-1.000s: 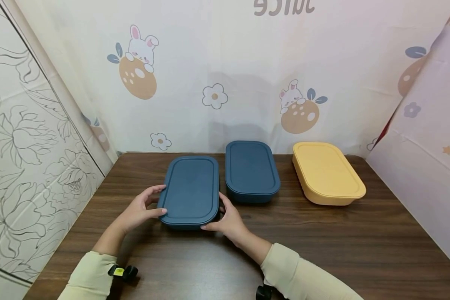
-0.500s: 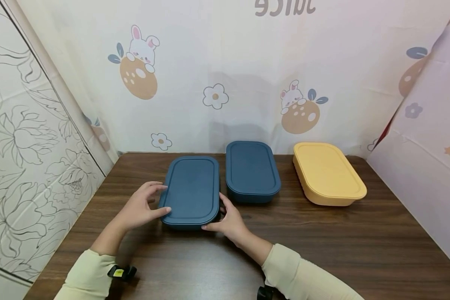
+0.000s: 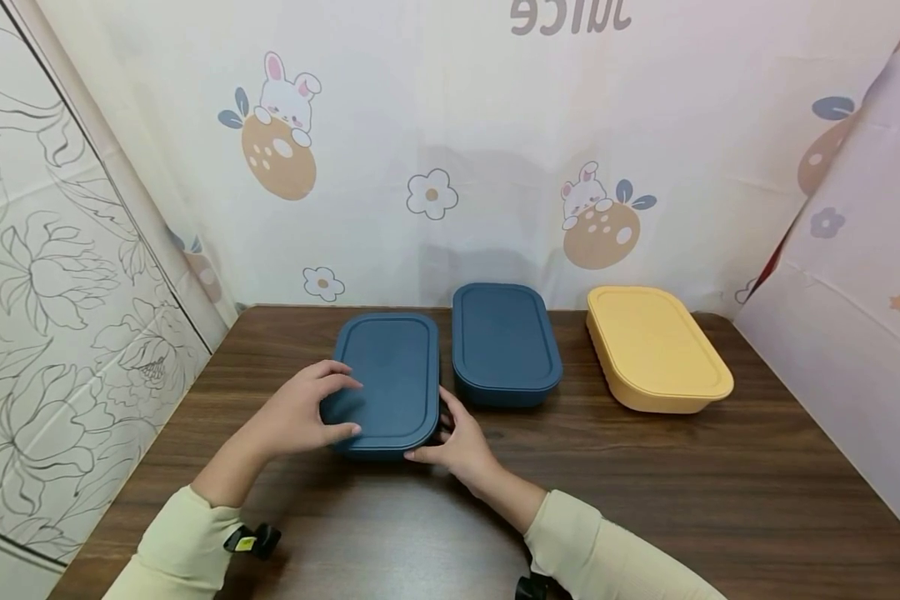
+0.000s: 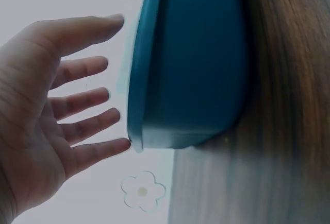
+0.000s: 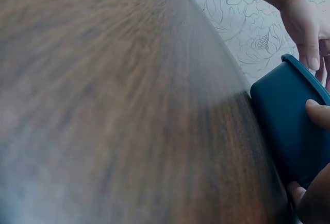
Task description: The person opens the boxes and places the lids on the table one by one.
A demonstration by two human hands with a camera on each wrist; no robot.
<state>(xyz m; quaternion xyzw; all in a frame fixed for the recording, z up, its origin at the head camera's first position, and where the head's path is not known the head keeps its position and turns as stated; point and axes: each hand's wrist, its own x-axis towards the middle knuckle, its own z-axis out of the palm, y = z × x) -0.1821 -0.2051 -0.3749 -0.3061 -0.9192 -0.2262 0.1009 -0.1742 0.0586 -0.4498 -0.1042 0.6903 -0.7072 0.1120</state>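
A dark blue lidded food container [image 3: 392, 367] stands on the table between both hands, its lid on. My left hand [image 3: 294, 417] hovers over the left part of that lid, fingers spread. In the left wrist view, the left hand's fingers [image 4: 85, 98] reach toward the lid's edge and the little fingertip is right at the rim. My right hand [image 3: 467, 447] grips the container's near right corner, thumb on the front wall and the other fingers along the right side, partly hidden. The right wrist view shows the right thumb [image 5: 318, 113] against the container's wall.
A second dark blue lidded container [image 3: 504, 337] stands close on the right, with a yellow lidded container [image 3: 656, 346] farther right. The brown wood table [image 3: 645, 492] ends at a patterned curtain [image 3: 495, 108] behind. Black cameras [image 3: 253, 542] sit on both wrists.
My left hand has let go of the container's left side, risen, and moved right over the lid. The right hand has kept its hold, and the containers stand where they were.
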